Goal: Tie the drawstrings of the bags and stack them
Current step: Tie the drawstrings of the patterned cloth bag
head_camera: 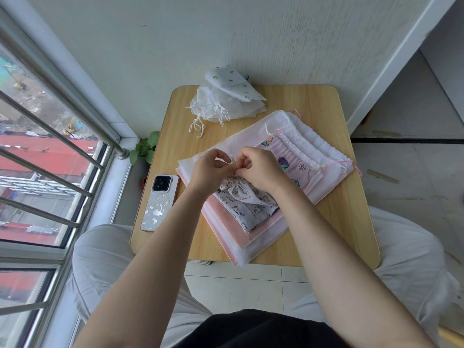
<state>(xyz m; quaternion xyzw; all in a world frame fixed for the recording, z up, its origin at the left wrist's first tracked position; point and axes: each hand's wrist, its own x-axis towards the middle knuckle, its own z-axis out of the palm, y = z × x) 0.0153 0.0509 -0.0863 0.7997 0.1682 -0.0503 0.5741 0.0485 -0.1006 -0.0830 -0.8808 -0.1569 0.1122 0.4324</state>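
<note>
My left hand (209,169) and right hand (258,169) each pinch an end of the white drawstring (230,160) just above the animal-print bag (247,202), which lies on the pink-and-white pile (223,217) at the table's (334,217) centre. Bags already tied sit at eleven o'clock (221,101). If I pull unevenly, the knot may slip loose, or the bag could slide off the pile toward six o'clock.

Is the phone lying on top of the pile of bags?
No, the silver-backed phone lies directly on the light wooden table, beside the flat pile of pink and white bags and left of it.
</note>
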